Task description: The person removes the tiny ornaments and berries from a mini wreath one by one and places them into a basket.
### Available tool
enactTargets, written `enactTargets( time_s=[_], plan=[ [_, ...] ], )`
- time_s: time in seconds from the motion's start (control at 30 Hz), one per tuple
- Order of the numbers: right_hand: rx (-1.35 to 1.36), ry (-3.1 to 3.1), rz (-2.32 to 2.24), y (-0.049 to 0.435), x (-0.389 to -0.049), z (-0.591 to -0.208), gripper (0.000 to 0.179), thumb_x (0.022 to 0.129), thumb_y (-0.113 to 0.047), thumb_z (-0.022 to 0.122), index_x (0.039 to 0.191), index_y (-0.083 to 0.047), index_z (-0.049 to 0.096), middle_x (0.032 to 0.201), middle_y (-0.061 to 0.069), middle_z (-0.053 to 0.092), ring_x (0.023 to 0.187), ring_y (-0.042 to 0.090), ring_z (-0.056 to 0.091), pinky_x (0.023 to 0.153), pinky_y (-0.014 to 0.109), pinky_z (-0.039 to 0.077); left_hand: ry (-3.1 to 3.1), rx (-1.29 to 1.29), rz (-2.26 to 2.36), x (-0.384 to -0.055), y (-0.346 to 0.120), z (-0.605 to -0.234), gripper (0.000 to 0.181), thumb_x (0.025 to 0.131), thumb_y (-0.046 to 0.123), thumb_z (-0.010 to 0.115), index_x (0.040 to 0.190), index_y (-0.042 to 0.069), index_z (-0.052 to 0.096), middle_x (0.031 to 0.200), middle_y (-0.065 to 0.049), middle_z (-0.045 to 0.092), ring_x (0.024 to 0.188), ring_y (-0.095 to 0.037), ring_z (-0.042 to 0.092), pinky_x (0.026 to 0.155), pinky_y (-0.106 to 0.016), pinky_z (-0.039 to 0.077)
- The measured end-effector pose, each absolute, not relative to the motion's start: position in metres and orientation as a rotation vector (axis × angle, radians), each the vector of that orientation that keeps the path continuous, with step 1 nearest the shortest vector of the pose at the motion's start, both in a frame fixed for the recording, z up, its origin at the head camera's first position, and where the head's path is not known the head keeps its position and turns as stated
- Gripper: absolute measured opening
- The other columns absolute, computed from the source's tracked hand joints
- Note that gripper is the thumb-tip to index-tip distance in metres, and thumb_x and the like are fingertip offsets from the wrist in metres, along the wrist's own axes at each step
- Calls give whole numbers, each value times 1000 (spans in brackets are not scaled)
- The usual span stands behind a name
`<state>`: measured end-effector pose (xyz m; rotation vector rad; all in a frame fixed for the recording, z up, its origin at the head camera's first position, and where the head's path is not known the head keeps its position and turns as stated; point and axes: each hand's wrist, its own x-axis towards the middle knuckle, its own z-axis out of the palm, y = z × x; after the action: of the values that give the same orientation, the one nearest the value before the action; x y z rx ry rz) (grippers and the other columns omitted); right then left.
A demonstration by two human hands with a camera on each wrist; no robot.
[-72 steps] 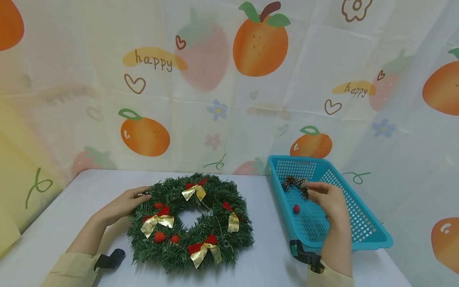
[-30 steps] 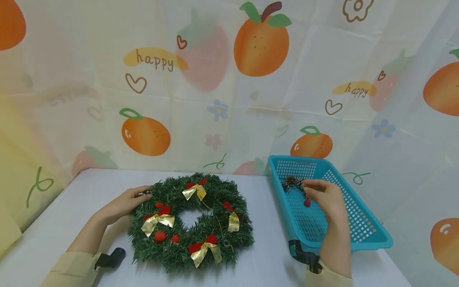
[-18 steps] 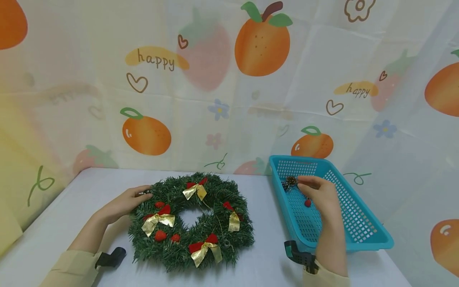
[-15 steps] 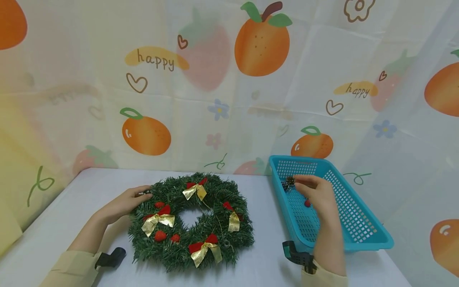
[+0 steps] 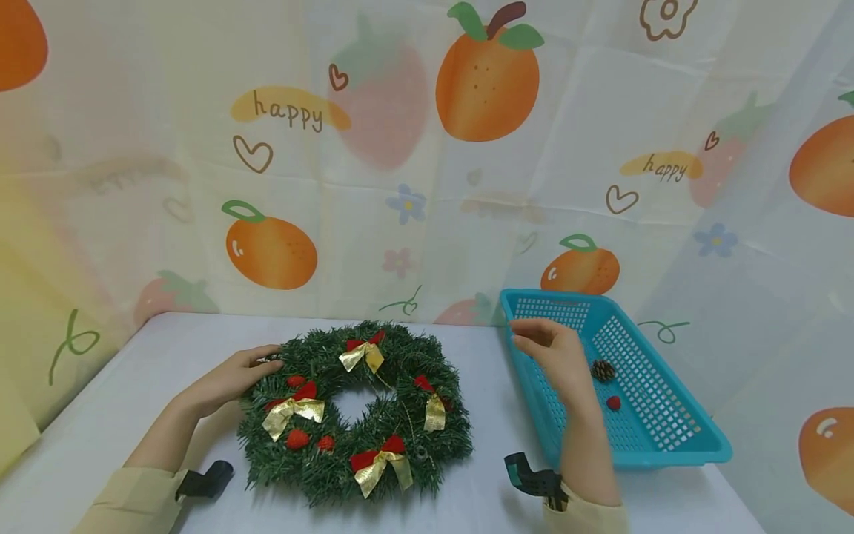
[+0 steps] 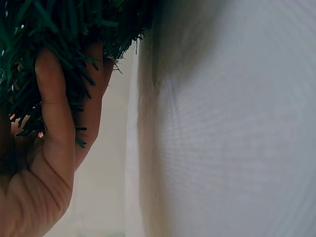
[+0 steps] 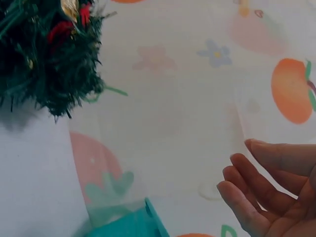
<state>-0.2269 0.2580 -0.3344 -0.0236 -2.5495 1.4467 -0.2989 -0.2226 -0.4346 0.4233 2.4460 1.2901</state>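
A green Christmas wreath with red-and-gold bows and several red berries lies on the white table. My left hand grips its left edge; in the left wrist view, the fingers reach in among the needles. Over the left rim of the blue basket is my right hand. The right wrist view shows its fingers loosely bent and apart from the thumb, with nothing seen between them. Inside the basket lie a pine cone and a red berry. My right hand and forearm hide part of the basket floor.
The white table runs back to a hanging cloth printed with fruit. Between wreath and basket is a strip of tabletop. The basket's raised walls surround its contents.
My right hand has moved left from inside the basket to its left rim. The berry now lies farther right and nearer, and a pine cone shows right of the hand. My left hand stays put.
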Motion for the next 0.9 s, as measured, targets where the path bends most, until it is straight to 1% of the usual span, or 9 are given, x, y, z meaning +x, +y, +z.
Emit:
enactTargets(
  time_s=[0.1,0.27,0.37,0.47,0.53,0.6,0.7,0.8,0.9],
  plan=[
    [39,-2557,1479,248,-228,-335,29,97,-14,63,125,-6,68,126,16,68,113,20,64,87,15,52,2442,420,1291,-299,-223,-435,70,105,38,45,156,-4,20,159,-38,14,142,-64,12,99,-73,39],
    [135,-2552,1541,236,-228,-337,29,96,-13,64,124,-5,68,126,17,68,116,27,65,95,30,55,2446,419,1287,-300,-223,-435,70,105,38,45,156,-4,20,159,-38,14,142,-64,13,99,-72,41],
    [172,-2551,1566,230,-227,-337,30,96,-14,65,125,-6,67,127,18,67,117,30,65,98,37,54,2451,422,1284,-300,-223,-436,70,105,38,45,156,-4,21,158,-38,15,142,-63,14,96,-64,46],
    [194,-2562,1583,224,-228,-339,31,95,-16,66,125,-7,67,128,17,67,117,29,65,99,39,54,2452,422,1281,-301,-223,-436,70,105,38,45,156,-4,21,158,-38,15,142,-63,15,94,-57,48],
    [221,-2572,1576,220,-229,-340,30,95,-16,66,124,-8,68,128,17,67,116,29,65,98,38,54,2450,421,1280,-301,-223,-436,71,105,39,45,156,-4,20,158,-39,14,142,-63,14,94,-56,48],
    [253,-2576,1572,216,-229,-342,29,95,-17,67,123,-9,69,126,16,69,115,28,66,96,37,55,2447,419,1278,-301,-223,-436,71,105,39,45,156,-4,20,158,-39,14,142,-63,14,97,-63,46],
    [296,-2571,1597,207,-230,-344,27,94,-17,68,121,-10,70,124,14,69,113,27,65,93,36,54,2444,415,1277,-300,-223,-436,73,105,41,45,156,-4,19,158,-38,14,142,-63,14,99,-70,42],
    [332,-2564,1634,198,-229,-345,27,94,-17,68,120,-11,70,123,12,70,112,27,64,92,36,54,2443,414,1275,-300,-223,-436,73,105,42,45,156,-4,19,159,-38,14,142,-63,14,100,-71,40],
    [397,-2573,1653,189,-230,-348,27,95,-16,67,121,-9,69,124,15,68,112,29,64,93,38,54,2448,415,1275,-301,-223,-436,73,105,41,45,156,-4,19,158,-38,15,142,-63,15,99,-70,41]
  ],
)
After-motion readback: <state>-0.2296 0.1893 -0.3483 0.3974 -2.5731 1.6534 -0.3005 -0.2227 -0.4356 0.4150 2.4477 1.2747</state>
